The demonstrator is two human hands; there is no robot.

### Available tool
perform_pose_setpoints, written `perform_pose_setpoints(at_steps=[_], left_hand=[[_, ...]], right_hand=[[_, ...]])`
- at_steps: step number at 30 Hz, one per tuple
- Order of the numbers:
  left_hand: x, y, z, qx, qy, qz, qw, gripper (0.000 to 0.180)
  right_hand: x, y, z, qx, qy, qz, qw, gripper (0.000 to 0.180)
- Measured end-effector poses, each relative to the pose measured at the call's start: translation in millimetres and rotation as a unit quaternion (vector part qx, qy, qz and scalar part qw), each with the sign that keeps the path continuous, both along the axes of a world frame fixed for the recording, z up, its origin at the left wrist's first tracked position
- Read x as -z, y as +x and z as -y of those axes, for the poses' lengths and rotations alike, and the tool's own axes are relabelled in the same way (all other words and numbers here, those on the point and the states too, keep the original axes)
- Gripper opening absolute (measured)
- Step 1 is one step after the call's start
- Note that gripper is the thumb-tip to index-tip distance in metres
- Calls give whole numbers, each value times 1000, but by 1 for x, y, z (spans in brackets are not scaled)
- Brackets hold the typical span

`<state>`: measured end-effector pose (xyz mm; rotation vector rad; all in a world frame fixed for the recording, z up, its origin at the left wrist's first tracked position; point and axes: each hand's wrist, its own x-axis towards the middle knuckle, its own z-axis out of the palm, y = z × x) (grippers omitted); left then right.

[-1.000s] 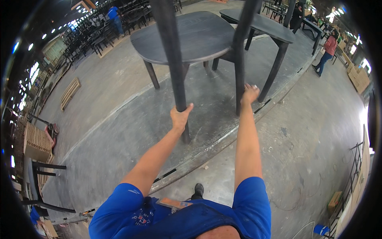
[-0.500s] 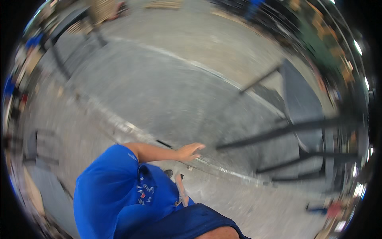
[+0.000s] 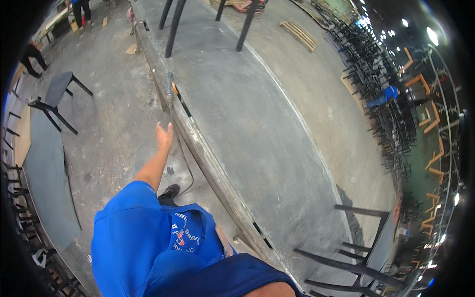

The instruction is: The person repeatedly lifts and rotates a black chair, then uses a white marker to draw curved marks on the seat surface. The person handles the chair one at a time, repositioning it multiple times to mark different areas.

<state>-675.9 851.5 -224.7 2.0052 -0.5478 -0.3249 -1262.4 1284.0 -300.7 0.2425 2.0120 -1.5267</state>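
Big grey concrete floor (image 3: 277, 128) fills most of the view, with a raised metal rail strip (image 3: 208, 158) cutting across it from 12 to 5 o'clock. Dark metal table frame (image 3: 361, 257) lies tipped at 4 o'clock, well apart from the hand. Left hand (image 3: 164, 134) is stretched out at 10 o'clock, fingers loose, holding nothing, just beside the rail. Right hand isn't visible.

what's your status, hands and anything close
Left hand open, fingers spread, holding nothing, out over the floor beside the raised step. Right hand not in view. Cable runs along the step; lone chair off left.
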Motion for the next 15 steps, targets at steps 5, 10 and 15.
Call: perform_pose_setpoints(at_steps=[5, 10, 15], left_hand=[[11, 96, 72, 108, 113, -67, 985, 70], [49, 153, 125, 364, 0, -73, 929, 61], [49, 164, 172, 283, 150, -132, 938, 62]], right_hand=[[-5, 116, 57, -201, 30, 64, 977, 26], [-65, 199, 65, -360, 21, 36, 932, 27], [-90, 248, 41, -350, 117, 10, 929, 24]])
